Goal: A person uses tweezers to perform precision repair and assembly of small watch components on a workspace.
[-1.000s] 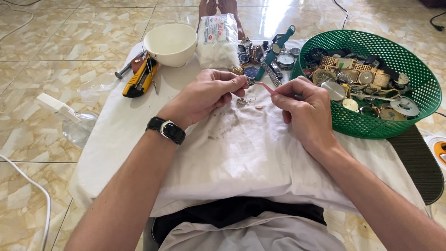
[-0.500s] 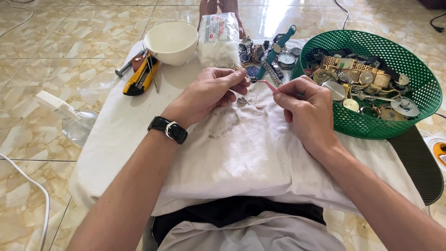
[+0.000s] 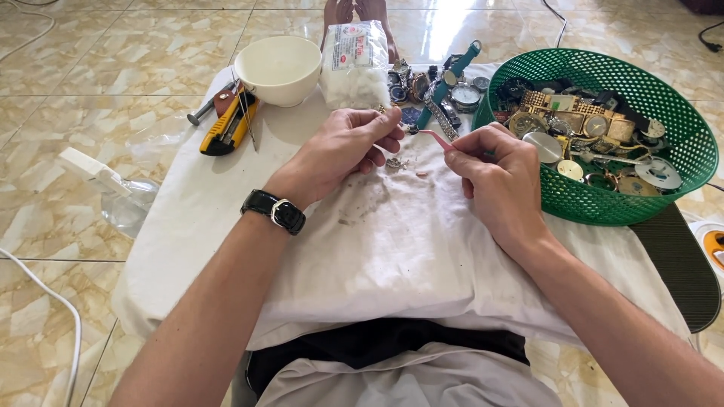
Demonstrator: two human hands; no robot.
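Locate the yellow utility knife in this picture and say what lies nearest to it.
In the head view the yellow utility knife lies at the upper left of the white cloth, just left of the white bowl and well left of the left hand.

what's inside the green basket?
The green basket holds a heap of watch parts: gold-coloured cases, round dials and metal discs. Whatever lies beneath the top layer is covered.
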